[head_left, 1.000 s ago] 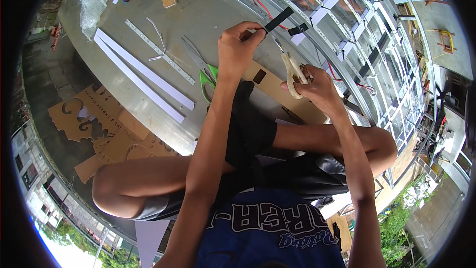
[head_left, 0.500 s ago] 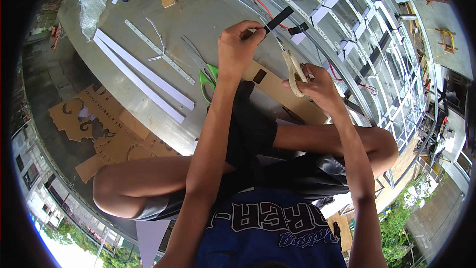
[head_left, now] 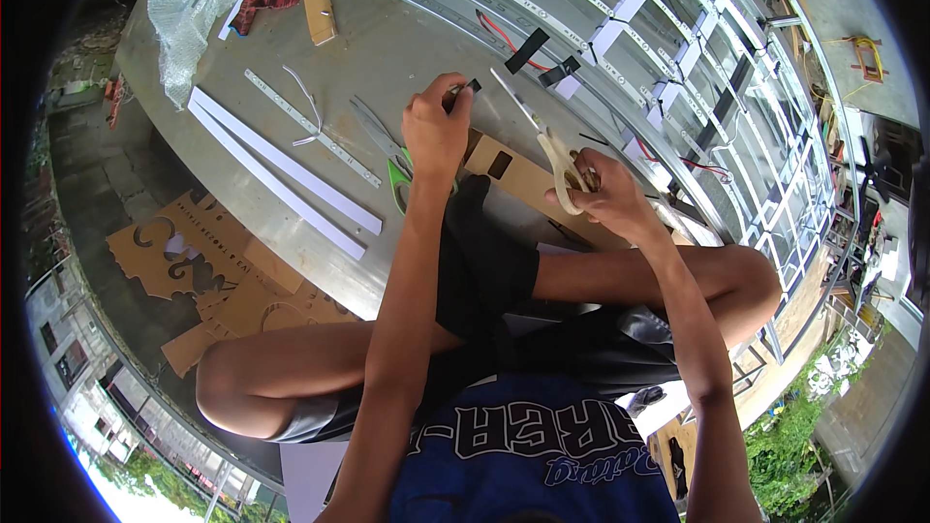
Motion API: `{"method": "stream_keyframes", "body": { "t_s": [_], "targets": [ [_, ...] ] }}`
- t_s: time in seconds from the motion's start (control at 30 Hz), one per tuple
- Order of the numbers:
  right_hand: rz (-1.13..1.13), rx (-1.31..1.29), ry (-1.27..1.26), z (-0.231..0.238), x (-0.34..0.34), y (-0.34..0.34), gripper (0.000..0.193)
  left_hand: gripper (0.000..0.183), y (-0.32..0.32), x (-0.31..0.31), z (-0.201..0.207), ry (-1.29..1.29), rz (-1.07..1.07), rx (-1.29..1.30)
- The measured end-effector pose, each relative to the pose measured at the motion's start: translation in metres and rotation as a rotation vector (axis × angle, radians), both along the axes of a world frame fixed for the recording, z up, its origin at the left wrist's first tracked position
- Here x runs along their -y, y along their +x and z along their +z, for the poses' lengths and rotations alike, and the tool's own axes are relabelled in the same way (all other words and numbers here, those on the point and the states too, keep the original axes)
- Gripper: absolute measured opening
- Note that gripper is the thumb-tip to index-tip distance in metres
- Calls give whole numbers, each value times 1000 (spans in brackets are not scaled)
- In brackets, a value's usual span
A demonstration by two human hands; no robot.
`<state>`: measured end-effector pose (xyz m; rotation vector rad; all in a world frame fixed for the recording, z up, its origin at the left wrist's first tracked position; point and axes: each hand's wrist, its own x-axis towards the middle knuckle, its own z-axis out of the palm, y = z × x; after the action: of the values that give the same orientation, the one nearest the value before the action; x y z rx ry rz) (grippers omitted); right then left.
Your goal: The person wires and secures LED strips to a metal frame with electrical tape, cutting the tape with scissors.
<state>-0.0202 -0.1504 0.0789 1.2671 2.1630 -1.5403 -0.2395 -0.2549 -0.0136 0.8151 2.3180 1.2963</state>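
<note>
Two hands at work above a grey metal sheet (head_left: pixel 387 58): left hand (head_left: pixel 436 131) with fingertips pinched together on a small black tape piece (head_left: pixel 468 87), a short dark scrap held just over the sheet; right hand (head_left: pixel 601 196) with fingers clamped through the handles of cream-handled scissors (head_left: pixel 542 131), blades pointing towards the tape. Two white strips (head_left: pixel 281 174) lie side by side at left; one green-handled pair of scissors (head_left: pixel 387 150) beside the left wrist; two black tape strips (head_left: pixel 542 58) on the frame beyond

Sat cross-legged on the table (head_left: pixel 387 58). Left of the left hand (head_left: pixel 436 131): long strips (head_left: pixel 281 169). Right: right hand (head_left: pixel 601 196) with scissors (head_left: pixel 547 140). Beyond: metal frame (head_left: pixel 678 48). Between hands: cardboard piece (head_left: pixel 513 174).
</note>
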Motion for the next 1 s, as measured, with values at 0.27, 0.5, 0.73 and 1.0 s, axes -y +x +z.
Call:
{"method": "stream_keyframes", "body": {
  "t_s": [0.27,0.5,0.73,1.0],
  "targets": [
    [122,9,157,-32,48,43,50,37,10,-15,-29,-257,-118,-465],
    [162,120,399,-55,60,39,43,36,4,2,-43,-430,-75,-531],
    [375,277,611,-69,69,36,27,25,4,-33,7,-142,31,-114],
    [330,114,655,-9,70,39,37,23,-10,-38,46,226,117,923]
  ]
}}
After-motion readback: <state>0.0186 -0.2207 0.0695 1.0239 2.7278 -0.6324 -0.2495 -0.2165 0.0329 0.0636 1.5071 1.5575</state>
